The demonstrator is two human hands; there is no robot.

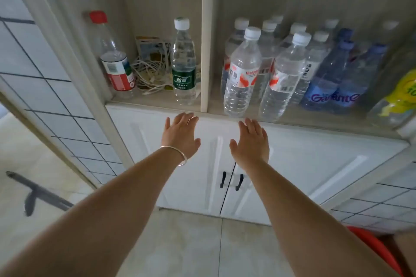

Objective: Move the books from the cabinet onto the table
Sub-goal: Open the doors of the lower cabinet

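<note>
A white cabinet [304,164] stands in front of me, its two lower doors closed and two black handles [231,181] side by side at the seam. My left hand [181,134], with a silver bracelet on the wrist, is stretched out flat in front of the left door, fingers apart and holding nothing. My right hand [251,140] is held the same way before the right door, just below the shelf edge. No books and no table are in view.
The open shelf [157,100] above the doors holds a red-capped bottle [116,67], a green-labelled bottle [183,67], tangled white cables [149,72] and several water bottles [276,69] at right. Glass doors flank the shelf. Something red [371,245] lies on the floor, lower right.
</note>
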